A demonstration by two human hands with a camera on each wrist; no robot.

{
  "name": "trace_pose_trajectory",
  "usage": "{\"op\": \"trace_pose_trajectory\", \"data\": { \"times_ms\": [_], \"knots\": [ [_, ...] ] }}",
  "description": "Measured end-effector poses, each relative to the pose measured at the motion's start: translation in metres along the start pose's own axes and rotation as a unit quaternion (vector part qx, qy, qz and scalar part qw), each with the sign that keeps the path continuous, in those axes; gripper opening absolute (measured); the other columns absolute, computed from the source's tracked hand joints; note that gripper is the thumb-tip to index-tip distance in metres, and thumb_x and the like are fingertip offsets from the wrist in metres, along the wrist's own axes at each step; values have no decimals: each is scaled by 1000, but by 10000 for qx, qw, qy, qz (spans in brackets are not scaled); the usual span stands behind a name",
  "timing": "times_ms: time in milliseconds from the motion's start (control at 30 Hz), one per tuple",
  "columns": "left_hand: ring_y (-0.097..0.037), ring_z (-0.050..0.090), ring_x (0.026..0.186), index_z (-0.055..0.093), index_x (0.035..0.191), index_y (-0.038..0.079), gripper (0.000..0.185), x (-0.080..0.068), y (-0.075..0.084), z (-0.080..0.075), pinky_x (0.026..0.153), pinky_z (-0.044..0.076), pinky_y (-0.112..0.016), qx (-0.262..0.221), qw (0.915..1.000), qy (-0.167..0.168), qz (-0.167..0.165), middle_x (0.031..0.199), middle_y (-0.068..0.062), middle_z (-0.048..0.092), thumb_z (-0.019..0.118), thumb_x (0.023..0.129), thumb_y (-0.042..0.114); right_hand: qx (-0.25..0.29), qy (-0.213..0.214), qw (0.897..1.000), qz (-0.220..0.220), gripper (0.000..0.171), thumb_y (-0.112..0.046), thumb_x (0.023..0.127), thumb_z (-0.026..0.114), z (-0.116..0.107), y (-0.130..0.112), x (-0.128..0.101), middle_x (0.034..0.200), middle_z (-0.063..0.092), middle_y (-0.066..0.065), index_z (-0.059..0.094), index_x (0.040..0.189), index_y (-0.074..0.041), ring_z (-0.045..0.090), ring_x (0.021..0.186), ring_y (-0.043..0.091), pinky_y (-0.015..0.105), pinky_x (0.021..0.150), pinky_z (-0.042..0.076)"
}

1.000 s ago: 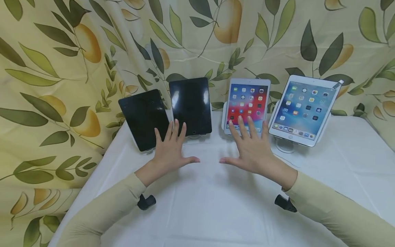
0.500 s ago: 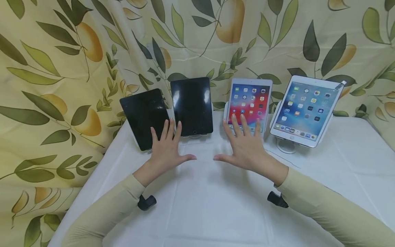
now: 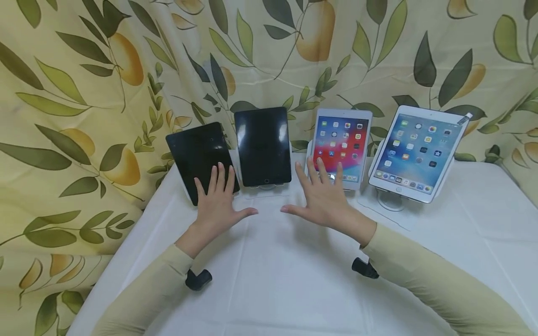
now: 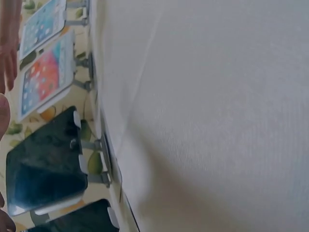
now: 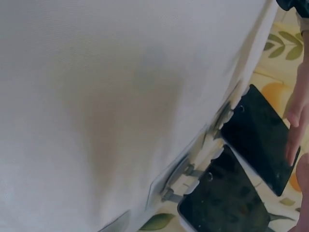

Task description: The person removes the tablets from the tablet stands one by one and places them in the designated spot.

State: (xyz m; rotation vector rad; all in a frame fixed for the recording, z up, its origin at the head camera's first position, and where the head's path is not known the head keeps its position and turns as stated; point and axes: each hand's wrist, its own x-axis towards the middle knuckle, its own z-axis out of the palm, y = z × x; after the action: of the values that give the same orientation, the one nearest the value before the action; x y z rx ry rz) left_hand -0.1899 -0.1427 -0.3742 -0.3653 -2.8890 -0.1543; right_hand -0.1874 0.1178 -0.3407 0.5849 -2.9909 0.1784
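Four tablets lean on stands along the back of a white table (image 3: 294,289). The two on the left, a tilted one (image 3: 195,151) and an upright one (image 3: 262,144), have dark screens. A red-wallpaper tablet (image 3: 342,142) and a blue-wallpaper tablet (image 3: 416,151) are lit with app icons. My left hand (image 3: 220,200) is spread flat, palm down, its fingertips in front of the tilted dark tablet's lower edge. My right hand (image 3: 323,200) is spread the same way before the red tablet. Neither holds anything. The left wrist view shows all four tablets sideways, the nearest being a dark one (image 4: 46,164).
A curtain (image 3: 84,93) printed with leaves and fruit hangs behind the table and down its left side. The blue tablet's stand has a round base (image 3: 388,201). Black wrist cameras (image 3: 198,278) (image 3: 364,269) sit under both sleeves. White cloth (image 5: 96,96) fills the right wrist view.
Both hands have slid left and slightly away from me, still spread. The left went from the upright dark tablet towards the tilted one; the right now sits left of the red tablet's centre.
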Motion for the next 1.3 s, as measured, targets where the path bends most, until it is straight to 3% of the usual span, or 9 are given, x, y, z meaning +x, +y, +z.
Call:
{"op": "trace_pose_trajectory", "data": {
  "times_ms": [200, 633, 867, 1000, 1300],
  "knots": [
    [-32, -7, 145, 5, 152, 7, 118, 0, -14, -1, 107, -6, -68, -377, 9983, 80, -446, 158, -17, -3, 56, 71, 78, 84, 35, 10000, -9, 103, -72, 77, 52, 3, -6, 7, 157, 4, 19, 14, 152, -12, 2, 143, 42, 68, 104, -14],
    [-32, -9, 145, -1, 151, 6, 120, -6, -32, -2, 106, -9, -69, -761, 9919, 252, -988, 157, -18, -8, 61, 73, 72, 307, 196, 9990, 248, 102, -72, 78, 51, 11, -20, 23, 158, 4, 15, 13, 152, -14, 2, 145, 36, 63, 107, -15],
    [-32, -11, 144, -3, 151, 7, 118, -4, -40, 0, 106, -7, -69, -1044, 9868, 511, -1126, 157, -18, -11, 61, 75, 70, 644, 337, 9971, 227, 100, -71, 80, 50, 16, -31, 34, 157, 10, 17, 14, 152, -12, 8, 144, 38, 65, 108, -7],
    [-33, -10, 145, -4, 151, 6, 118, -5, -42, -3, 106, -5, -69, -1159, 9827, 631, -1300, 157, -18, -10, 58, 75, 71, 788, 475, 9956, 151, 100, -70, 81, 50, 19, -38, 41, 157, 11, 19, 13, 152, -10, 14, 143, 40, 66, 109, -3],
    [-33, -8, 145, -5, 151, 6, 118, -8, -49, -4, 108, -1, -68, -1699, 9670, 933, -1653, 157, -20, -6, 58, 75, 72, 989, 496, 9939, 10, 100, -69, 81, 51, 24, -55, 57, 157, 12, 18, 12, 152, -11, 13, 144, 37, 64, 111, 1]
  ]
}}
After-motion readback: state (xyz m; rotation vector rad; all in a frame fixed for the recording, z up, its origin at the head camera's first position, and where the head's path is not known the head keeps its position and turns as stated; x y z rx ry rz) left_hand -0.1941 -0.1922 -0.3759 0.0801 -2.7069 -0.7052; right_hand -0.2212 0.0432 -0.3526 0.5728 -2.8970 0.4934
